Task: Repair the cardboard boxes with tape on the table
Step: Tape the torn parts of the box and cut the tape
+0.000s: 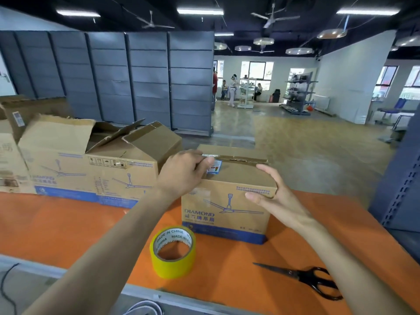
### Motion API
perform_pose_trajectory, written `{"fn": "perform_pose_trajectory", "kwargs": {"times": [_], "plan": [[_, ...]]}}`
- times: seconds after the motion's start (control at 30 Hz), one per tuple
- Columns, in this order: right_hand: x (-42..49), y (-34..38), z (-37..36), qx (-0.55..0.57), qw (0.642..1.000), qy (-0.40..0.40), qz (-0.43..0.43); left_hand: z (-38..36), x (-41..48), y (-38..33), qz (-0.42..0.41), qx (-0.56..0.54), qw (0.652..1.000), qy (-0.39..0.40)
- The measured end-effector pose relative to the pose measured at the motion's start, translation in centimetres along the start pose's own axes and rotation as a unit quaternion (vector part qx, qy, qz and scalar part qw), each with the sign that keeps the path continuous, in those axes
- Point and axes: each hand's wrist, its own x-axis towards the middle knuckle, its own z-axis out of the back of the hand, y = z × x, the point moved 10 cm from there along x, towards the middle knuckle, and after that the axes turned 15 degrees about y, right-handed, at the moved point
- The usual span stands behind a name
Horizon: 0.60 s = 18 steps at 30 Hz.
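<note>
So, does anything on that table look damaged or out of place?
Yes. The small box has a ragged, torn top seam, and the bigger box to its left sits open with bent, creased flaps.

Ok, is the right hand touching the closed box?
Touching. Head view: the right hand clasps the closed box at its top corner, thumb on top.

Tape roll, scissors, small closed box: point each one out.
tape roll point(172, 267), head view, on its yellow outer wall.
scissors point(292, 273), head view, at the pivot where the blades meet.
small closed box point(227, 214), head view, on its printed front face.
</note>
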Motion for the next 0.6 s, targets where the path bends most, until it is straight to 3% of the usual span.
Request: {"fn": "perform_pose_trajectory", "kwargs": {"times": [0.1,0.27,0.6], "plan": [[2.7,0.4,-0.9,0.000,1.000,0.001,0.002,1.4,-1.1,1.7,0.021,-0.026,0.998,-0.061],[6.0,0.7,-2.4,0.001,1.000,-0.010,0.012,-0.4,-3.0,3.2,-0.026,-0.010,0.998,-0.047],[7.4,0.5,-4.4,0.022,0.999,-0.023,0.027,-2.5,-3.8,4.6,-0.001,-0.003,0.999,-0.044]]}}
